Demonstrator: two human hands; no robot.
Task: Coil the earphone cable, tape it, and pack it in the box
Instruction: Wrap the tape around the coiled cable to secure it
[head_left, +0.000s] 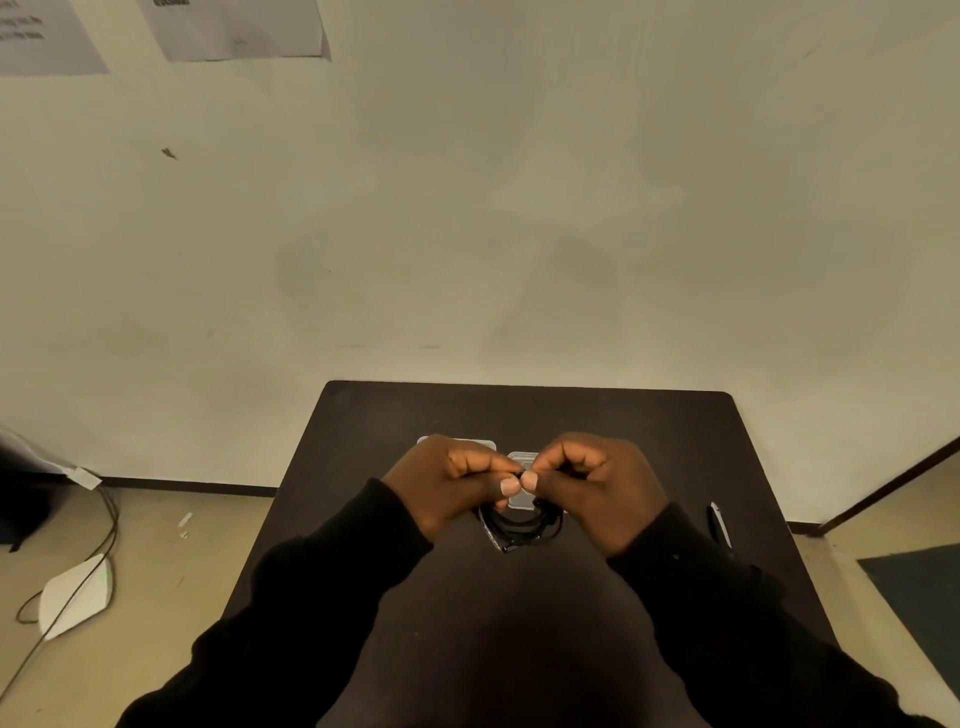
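Observation:
Both hands meet above the middle of the dark table (519, 623). My left hand (452, 483) and my right hand (597, 483) pinch the top of a black coiled earphone cable (519, 527) between thumbs and forefingers. The loops hang below my fingers, just above the tabletop. Behind my hands lies a clear plastic box (521, 460), with what looks like its clear lid (485, 445) to the left; both are mostly hidden by my knuckles. I cannot make out any tape.
A black pen-like object (721, 525) lies on the table to the right of my right hand. The wall stands just behind the table's far edge. On the floor at the left are cables (106, 525) and a white flat device (78, 592).

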